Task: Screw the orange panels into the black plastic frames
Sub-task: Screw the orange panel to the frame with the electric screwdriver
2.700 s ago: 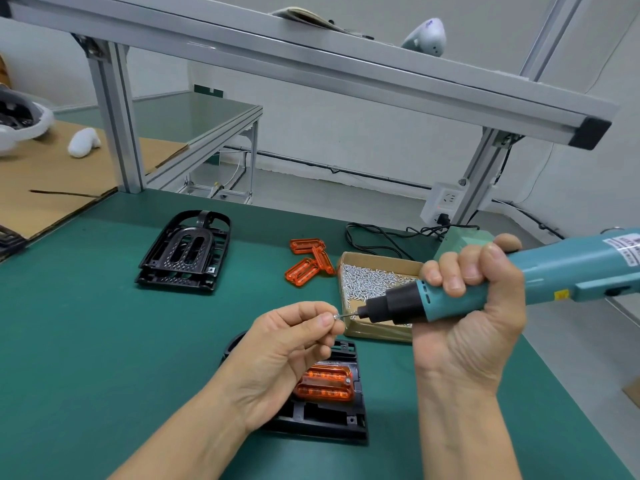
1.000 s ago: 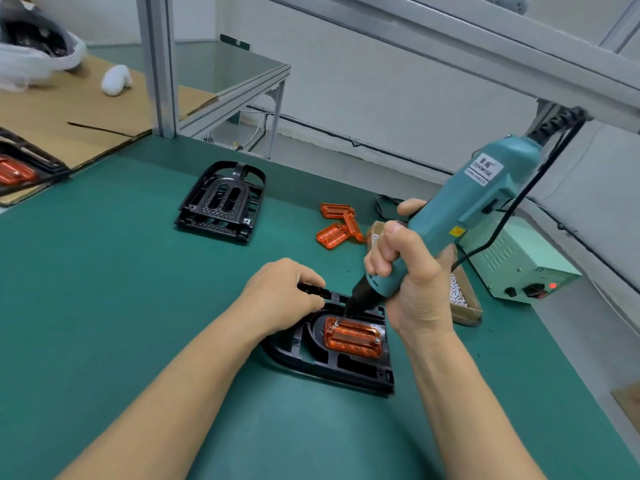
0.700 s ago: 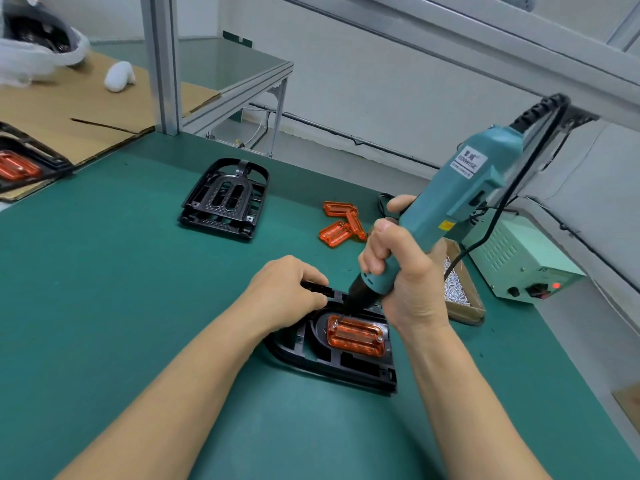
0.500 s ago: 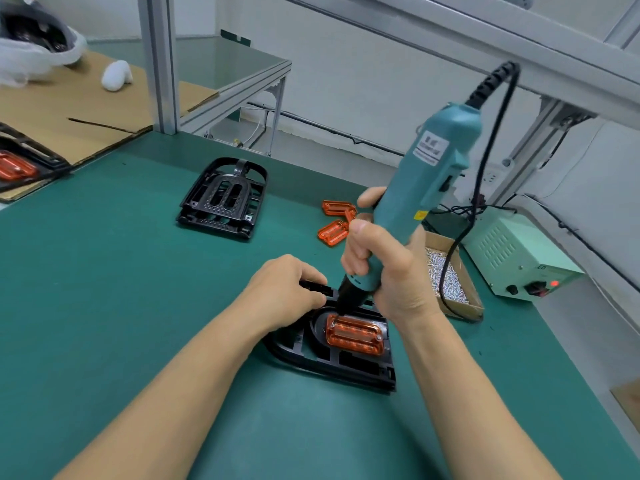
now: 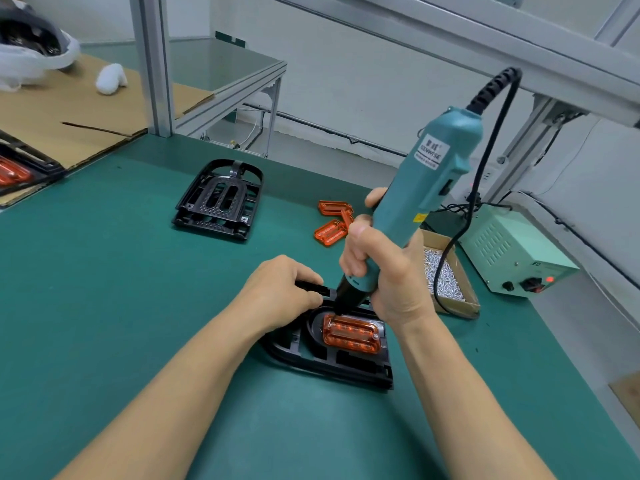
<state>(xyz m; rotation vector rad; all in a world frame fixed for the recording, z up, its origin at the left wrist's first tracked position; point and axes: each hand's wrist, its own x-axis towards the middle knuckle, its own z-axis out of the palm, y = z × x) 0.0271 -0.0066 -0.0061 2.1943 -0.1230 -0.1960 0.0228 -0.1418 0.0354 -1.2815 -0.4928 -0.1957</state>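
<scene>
Head view: right hand (image 5: 388, 271), grip wrapped round the teal electric screwdriver (image 5: 415, 202), which stands tilted with its black nose at the upper-left corner of the orange panel (image 5: 351, 333). The panel sits in the recess of the black plastic frame (image 5: 311, 362), which lies flat on the green table (image 5: 104, 306) in front of the person. Left hand (image 5: 284, 292), grip curled on the frame's far-left edge, steadying it. A silver screw head shows at the panel's right end; the bit tip and the screw under it are too small to tell. Spare frame (image 5: 221, 199) farther back on the table; loose orange panels (image 5: 334, 221) beside the open box of screws (image 5: 446, 278); power supply (image 5: 512, 251) at right, red lamp lit. Risks, as judged: the tilted tool may let the bit slip off the screw and mark the panel, or drive the screw crooked; weak hold by the left hand may let the frame turn under torque; the cord hanging over the box may snag it. Against the frame half a second earlier: tool leaning much the same, nose at the same corner, left hand unmoved, frame and panel in the same place.
</scene>
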